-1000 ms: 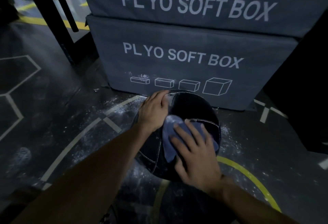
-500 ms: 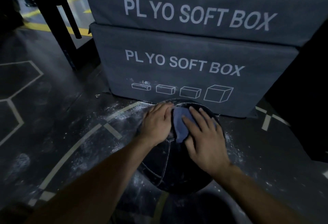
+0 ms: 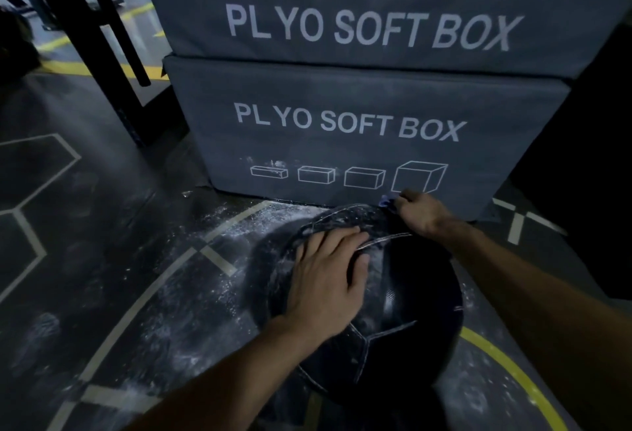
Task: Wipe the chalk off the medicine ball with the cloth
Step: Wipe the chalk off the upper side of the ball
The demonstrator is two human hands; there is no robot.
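A black medicine ball [image 3: 403, 321] with pale seams sits on the dark gym floor, white chalk smeared over its top. My left hand [image 3: 326, 280] lies flat on the ball's upper left side, fingers straight. At the ball's far upper edge my right hand [image 3: 422, 213] curls over a blue cloth [image 3: 386, 201]. Only a small corner of the cloth shows past the fingers; the rest is hidden under the hand.
Two stacked grey soft boxes [image 3: 342, 123] marked PLYO SOFT BOX stand right behind the ball. Chalk dust [image 3: 219, 259] is scattered on the floor left of the ball. A black rack post [image 3: 102, 54] rises at the far left. Something dark and tall [image 3: 588, 157] fills the right.
My right hand has swept the cloth from the ball's top to its far edge by the box. The left hand has slid nearer me and flattened on the ball.
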